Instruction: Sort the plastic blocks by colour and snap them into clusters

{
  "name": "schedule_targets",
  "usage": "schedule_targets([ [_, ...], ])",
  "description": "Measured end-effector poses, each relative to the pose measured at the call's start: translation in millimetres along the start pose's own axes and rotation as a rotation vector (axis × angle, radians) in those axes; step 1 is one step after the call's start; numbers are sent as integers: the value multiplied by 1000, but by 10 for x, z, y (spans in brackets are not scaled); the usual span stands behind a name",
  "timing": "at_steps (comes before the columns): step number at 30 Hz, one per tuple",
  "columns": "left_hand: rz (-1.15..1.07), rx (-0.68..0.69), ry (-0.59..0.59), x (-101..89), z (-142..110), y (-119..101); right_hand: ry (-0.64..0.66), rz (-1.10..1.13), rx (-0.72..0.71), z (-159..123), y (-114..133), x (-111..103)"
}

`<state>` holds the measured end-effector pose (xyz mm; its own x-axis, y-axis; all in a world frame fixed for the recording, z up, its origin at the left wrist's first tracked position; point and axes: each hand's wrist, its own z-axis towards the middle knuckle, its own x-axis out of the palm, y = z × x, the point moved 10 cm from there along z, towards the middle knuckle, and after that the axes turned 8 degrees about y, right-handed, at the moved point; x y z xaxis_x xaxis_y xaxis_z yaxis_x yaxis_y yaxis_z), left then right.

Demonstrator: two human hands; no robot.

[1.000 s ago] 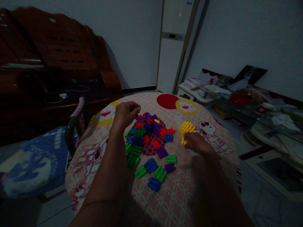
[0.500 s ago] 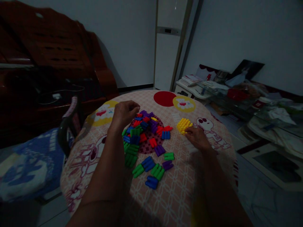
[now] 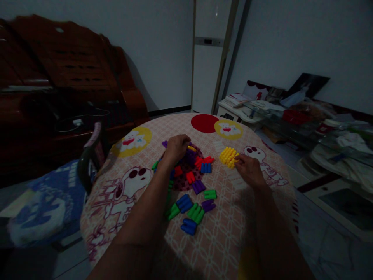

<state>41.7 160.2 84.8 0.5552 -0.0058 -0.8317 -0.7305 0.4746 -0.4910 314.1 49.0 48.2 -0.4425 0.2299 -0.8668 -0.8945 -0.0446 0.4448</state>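
Observation:
My right hand (image 3: 249, 168) pinches the near right edge of a bumpy yellow cluster of joined toy building blocks (image 3: 229, 156), which is at the right of the loose blocks. My left hand (image 3: 176, 148) is over the pile, palm down, with its fingers bent and their tips beside a single yellow block (image 3: 191, 148). That block lies against purple blocks (image 3: 190, 157), and the hand's thumb is mostly hidden. Left hand and forearm cover much of the pile. Red blocks (image 3: 190, 177) and a blue block (image 3: 206, 168) lie nearby.
Loose green blocks (image 3: 196, 212) and blue blocks (image 3: 189, 226) are spread on the near side of the round table with its patterned cloth (image 3: 221, 241). A chair (image 3: 87, 163) stands at the left, a wooden sofa (image 3: 87, 66) behind it. A cluttered low cabinet (image 3: 317, 128) is at the right.
My left hand has moved right across the pile to beside the single yellow block. My right hand stays on the yellow cluster. The view has shifted slightly.

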Motion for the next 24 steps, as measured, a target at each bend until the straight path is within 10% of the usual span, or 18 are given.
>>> schedule_targets([
  [7, 309, 59, 227, 682, 27, -89, -114, -57, -6, -30, 154, -74],
  [16, 257, 103, 254, 696, -3, -218, 74, -12, -289, -113, 1028, 531],
  [24, 361, 27, 213, 723, -29, -202, 128, -3, -318, -128, 1131, 729],
])
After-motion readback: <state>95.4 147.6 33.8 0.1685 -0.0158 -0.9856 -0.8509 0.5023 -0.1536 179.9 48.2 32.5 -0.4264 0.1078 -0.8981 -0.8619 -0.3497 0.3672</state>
